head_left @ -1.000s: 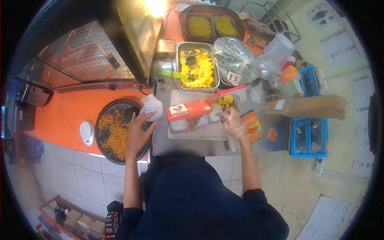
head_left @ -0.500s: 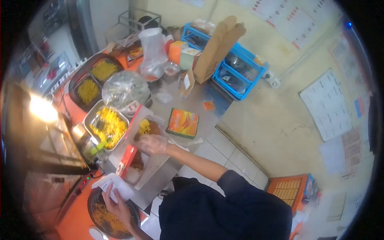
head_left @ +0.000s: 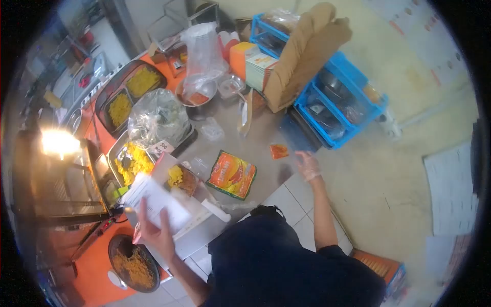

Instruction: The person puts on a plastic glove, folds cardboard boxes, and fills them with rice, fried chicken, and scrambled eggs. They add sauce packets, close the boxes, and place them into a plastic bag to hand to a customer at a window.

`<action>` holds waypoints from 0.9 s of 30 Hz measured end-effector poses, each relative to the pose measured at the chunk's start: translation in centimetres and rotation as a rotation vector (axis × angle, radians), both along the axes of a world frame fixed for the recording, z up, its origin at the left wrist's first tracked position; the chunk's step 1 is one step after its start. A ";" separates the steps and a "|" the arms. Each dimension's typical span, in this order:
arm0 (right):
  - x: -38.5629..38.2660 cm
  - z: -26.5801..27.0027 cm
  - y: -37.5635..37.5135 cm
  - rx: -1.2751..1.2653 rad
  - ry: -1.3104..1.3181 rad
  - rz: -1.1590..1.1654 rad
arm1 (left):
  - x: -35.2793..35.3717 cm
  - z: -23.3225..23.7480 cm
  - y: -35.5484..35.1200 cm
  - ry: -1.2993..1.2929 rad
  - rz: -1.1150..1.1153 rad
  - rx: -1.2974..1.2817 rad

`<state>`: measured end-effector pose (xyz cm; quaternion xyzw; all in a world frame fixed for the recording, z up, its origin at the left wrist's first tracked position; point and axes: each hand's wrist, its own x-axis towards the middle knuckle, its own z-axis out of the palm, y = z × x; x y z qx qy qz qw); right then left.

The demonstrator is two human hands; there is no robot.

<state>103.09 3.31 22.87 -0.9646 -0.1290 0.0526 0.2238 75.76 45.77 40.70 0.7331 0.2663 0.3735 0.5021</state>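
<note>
White paper with printed writing (head_left: 166, 204) is in my left hand (head_left: 157, 233), the thumb and fingers gripping its lower edge. The paper covers part of an open food box (head_left: 197, 204), where yellow rice (head_left: 175, 176) and a brown food portion (head_left: 189, 183) show. On the right, my right hand (head_left: 308, 166) wears a clear plastic glove. Its fingers are stretched out above the counter's edge and hold nothing visible. Just left of those fingers lies a small orange sachet (head_left: 279, 151). A larger orange and green packet (head_left: 232, 174) lies flat between my hands.
Behind the box stands a metal tray of yellow rice (head_left: 134, 161), beside a clear plastic bag (head_left: 158, 118). Blue crates (head_left: 340, 102) and a brown paper bag (head_left: 307, 56) are at the back right. A dark pan of orange shreds (head_left: 135, 271) sits front left, near a lit lamp (head_left: 60, 144).
My right hand has left the food box and swung right towards the small sachet. My left hand has lifted the paper from above the pan to over the box. The view has shifted.
</note>
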 end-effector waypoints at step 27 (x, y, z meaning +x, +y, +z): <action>9.1 10.2 17.6 -0.589 0.258 0.524 | -4.5 0.8 -0.7 0.158 0.479 0.064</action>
